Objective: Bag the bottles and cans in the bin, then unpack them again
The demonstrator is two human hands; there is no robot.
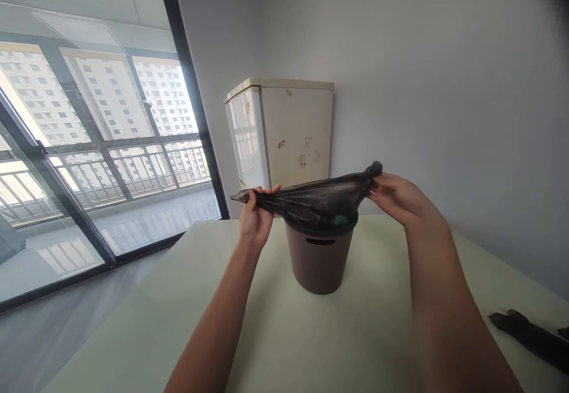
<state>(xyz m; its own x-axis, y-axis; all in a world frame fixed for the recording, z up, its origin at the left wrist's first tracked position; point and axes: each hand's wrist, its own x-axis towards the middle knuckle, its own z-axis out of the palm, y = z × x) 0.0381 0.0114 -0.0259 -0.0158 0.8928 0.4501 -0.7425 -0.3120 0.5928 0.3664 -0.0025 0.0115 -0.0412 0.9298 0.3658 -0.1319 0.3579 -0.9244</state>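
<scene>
Two hands stretch a black bin bag (pixel 317 198) taut above a small bin (pixel 320 259) that stands upright on a pale table (pixel 146 328), a little beyond the middle of it. The left hand (pixel 255 218) is closed around one gathered end of the bag, thumb on top, so that a thin twisted tip pokes out past the fist toward the window (pixel 89 144). The right hand (pixel 398 197) pinches the other end between fingertips and thumb, where the plastic bunches into a small knob. Between the two grips the film is thin, glossy and creased into long folds, and it sags slightly in the middle down to the bin's rim, which it covers. A spot of green shows through the plastic at the rim on the right.

The bin is a brownish-mauve plastic bucket, round and tapering toward its base, matte, with a narrow slot handle cut just under the rim. The table top is smooth and off-white. At its right edge lies another crumpled piece of black plastic (pixel 531 336), well apart from the bin. Behind the table stands a cream fridge (pixel 288 138) with stained, scuffed sides, set against a plain grey wall.
</scene>
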